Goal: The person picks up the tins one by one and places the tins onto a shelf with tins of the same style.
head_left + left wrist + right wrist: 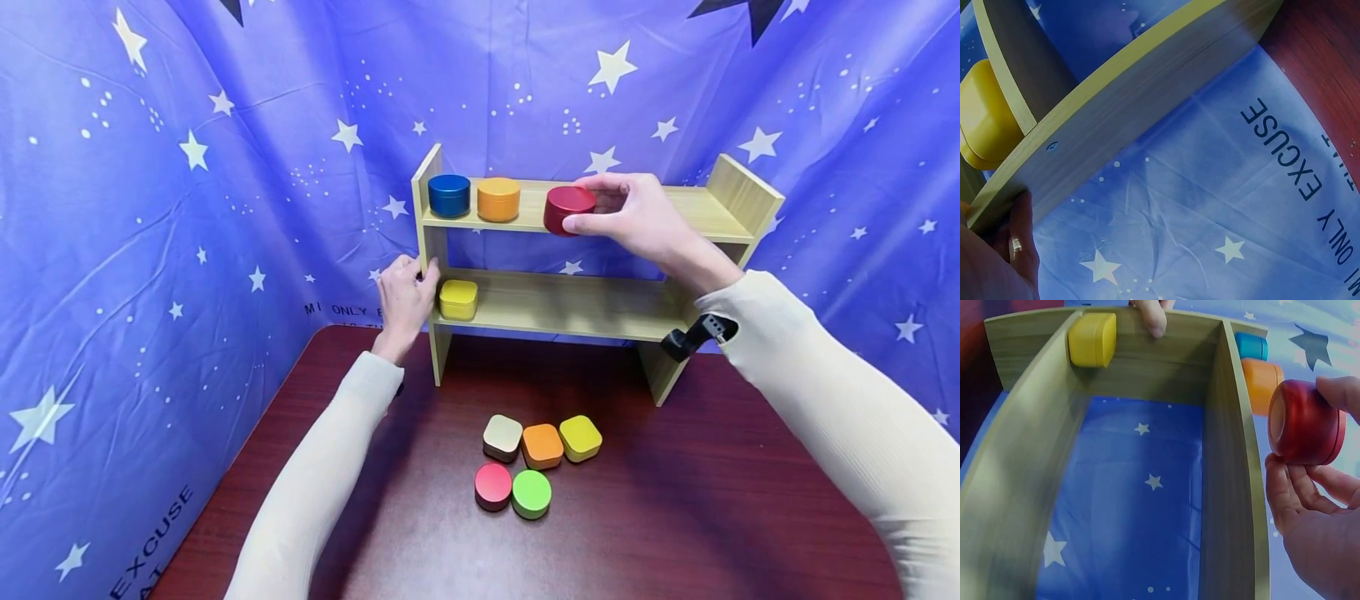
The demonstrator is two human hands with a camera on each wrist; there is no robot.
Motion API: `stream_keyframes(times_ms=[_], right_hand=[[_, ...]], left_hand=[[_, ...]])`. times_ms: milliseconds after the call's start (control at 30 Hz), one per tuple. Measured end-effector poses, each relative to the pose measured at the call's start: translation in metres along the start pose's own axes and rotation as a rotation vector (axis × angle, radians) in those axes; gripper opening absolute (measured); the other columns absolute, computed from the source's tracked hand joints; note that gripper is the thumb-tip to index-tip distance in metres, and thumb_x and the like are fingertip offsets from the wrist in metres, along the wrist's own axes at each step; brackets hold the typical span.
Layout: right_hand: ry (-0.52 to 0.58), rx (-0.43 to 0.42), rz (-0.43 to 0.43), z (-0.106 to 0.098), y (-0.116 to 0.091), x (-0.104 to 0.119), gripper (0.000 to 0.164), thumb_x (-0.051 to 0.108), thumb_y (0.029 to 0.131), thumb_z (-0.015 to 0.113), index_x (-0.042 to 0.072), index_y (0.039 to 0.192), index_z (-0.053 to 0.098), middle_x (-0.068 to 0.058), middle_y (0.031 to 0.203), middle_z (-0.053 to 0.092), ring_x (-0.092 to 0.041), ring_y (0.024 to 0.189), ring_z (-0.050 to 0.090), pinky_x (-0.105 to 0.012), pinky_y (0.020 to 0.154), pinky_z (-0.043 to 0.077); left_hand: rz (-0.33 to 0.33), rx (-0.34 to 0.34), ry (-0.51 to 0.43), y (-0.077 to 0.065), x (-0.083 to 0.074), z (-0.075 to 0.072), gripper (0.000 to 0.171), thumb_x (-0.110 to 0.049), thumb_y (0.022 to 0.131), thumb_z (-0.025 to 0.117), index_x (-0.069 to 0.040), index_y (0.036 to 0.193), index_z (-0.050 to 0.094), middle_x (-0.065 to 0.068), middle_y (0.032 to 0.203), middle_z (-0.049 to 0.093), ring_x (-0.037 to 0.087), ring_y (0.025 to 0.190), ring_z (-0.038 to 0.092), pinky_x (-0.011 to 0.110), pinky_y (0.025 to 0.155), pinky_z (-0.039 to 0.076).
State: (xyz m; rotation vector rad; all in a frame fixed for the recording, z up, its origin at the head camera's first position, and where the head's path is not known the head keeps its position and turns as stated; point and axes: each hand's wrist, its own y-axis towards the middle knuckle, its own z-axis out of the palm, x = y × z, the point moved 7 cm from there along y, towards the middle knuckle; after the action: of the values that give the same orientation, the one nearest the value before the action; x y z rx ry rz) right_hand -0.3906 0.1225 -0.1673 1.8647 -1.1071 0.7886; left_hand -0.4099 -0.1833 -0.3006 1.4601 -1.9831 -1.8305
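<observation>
R hand's [647,218] fingers round dk red tin [567,208], L hand's [405,298] gripping shelf side [432,240], 5 tins [542,446] on tbl [675,500]

On my feed I held both arms stretched out ahead, the right forearm [817,400] slanting in from the right, the left forearm [318,475] angled up from below. The right hand [641,215] hung higher than the left, its thumb [590,224] on the near side and fingers [602,180] bent round the far side in a pinch. The left hand [406,296] sat lower, knuckles bent, gripping, its wrist [391,343] bare beyond the sleeve cuff [377,382].
</observation>
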Motion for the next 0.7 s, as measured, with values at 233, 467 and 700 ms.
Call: stream_keyframes(times_ms=[233, 467, 700], right_hand=[[-0.074, 0.021, 0.041, -0.001, 0.016, -0.003, 0.051, 0.019, 0.092, 0.086, 0.004, 0.138, 0.07, 0.02, 0.096, 0.079, 0.004, 0.091, 0.075, -0.014, 0.083, 0.053], [-0.127, 0.055, 0.07, 0.006, 0.026, -0.007, 0.057, 0.022, 0.093, 0.086, 0.003, 0.143, 0.068, 0.018, 0.098, 0.079, 0.005, 0.09, 0.074, -0.016, 0.083, 0.051], [-0.172, 0.056, 0.081, 0.008, 0.036, -0.005, 0.058, 0.026, 0.092, 0.086, 0.003, 0.143, 0.068, 0.012, 0.103, 0.079, 0.002, 0.09, 0.071, -0.017, 0.081, 0.051]], left_hand=[[0.006, -0.009, 0.013, 0.0, 0.0, 0.0, 0.033, -0.017, 0.1, 0.071, 0.007, 0.077, 0.077, 0.026, 0.074, 0.067, 0.044, 0.066, 0.063, 0.049, 0.062, 0.047], [0.014, -0.011, 0.016, -0.003, 0.0, 0.0, 0.036, -0.017, 0.1, 0.071, 0.005, 0.071, 0.074, 0.024, 0.074, 0.067, 0.044, 0.067, 0.064, 0.054, 0.063, 0.05], [0.019, -0.02, 0.016, -0.002, 0.001, -0.001, 0.033, -0.017, 0.099, 0.072, 0.006, 0.076, 0.077, 0.025, 0.074, 0.068, 0.044, 0.066, 0.065, 0.053, 0.063, 0.05]])
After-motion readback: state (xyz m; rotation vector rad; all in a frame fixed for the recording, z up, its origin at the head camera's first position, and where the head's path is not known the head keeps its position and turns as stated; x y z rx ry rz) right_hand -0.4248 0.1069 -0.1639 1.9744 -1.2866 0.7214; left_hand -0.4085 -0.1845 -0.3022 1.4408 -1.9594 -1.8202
